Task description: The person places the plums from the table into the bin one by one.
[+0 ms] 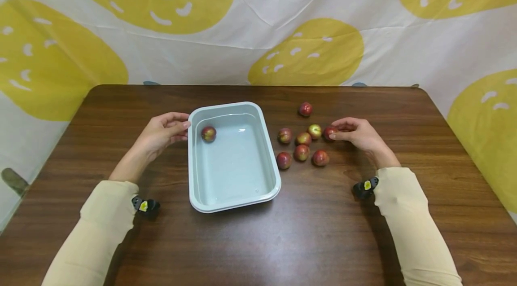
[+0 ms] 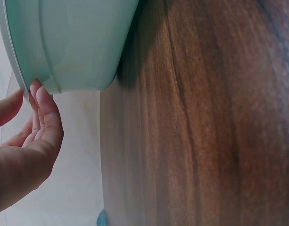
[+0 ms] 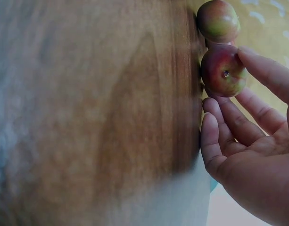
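Left hand [image 1: 162, 133] pinches rim of tub [image 1: 191, 160]; right hand [image 1: 358, 135], thumb and fingers narrowed, holds plum [image 1: 330, 133]. One plum inside tub [image 1: 208, 134], seven loose plums [image 1: 301, 152] outside on table [image 1: 323, 232].

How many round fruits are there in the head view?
9: one fruit inside the tray, one held fruit in the right hand, seven fruits on the table between them.
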The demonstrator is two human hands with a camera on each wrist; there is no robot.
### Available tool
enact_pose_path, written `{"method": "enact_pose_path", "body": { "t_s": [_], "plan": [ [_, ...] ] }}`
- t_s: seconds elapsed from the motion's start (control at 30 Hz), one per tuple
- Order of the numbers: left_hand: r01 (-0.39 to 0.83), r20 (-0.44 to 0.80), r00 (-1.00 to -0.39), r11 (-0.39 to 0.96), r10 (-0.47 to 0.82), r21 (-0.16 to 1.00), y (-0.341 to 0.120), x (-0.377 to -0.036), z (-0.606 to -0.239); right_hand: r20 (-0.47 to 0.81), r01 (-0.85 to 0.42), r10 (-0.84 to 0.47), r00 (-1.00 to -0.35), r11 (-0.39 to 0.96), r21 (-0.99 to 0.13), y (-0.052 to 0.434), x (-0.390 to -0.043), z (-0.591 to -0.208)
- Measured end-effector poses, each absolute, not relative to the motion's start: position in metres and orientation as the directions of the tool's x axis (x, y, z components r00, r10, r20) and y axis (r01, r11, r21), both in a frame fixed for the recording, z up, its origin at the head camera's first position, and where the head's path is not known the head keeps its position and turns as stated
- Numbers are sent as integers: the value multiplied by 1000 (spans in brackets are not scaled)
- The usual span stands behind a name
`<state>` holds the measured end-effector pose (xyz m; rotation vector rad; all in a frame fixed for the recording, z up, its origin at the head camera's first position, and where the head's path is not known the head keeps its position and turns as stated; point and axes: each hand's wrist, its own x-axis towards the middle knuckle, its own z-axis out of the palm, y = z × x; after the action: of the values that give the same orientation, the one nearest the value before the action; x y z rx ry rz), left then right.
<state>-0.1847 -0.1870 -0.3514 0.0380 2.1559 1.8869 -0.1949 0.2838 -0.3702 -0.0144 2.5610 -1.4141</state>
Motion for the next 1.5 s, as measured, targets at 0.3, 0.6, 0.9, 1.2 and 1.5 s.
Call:
{"method": "enact_pose_path", "body": {
  "t_s": [0.3,0.6,0.9,1.2,1.5],
  "plan": [
    [-155,-182,-962,141,201,978,-186,-186,-353,-157,67,-119,-980,551,-832,284,-194,-369],
    [-163,-189,-962,141,195,977,-186,-185,-353,-155,63,-121,-980,552,-831,284,-194,-368],
    [-165,-188,-963,131,194,978,-186,-185,-353,-165,75,-120,-979,540,-838,285,-195,-367],
    [-166,-189,-963,126,194,978,-186,-185,-352,-157,69,-128,-979,519,-852,283,-193,-363],
    [-163,-185,-963,124,196,979,-186,-186,-353,-143,58,-128,-981,512,-857,281,-191,-357]
  ]
}}
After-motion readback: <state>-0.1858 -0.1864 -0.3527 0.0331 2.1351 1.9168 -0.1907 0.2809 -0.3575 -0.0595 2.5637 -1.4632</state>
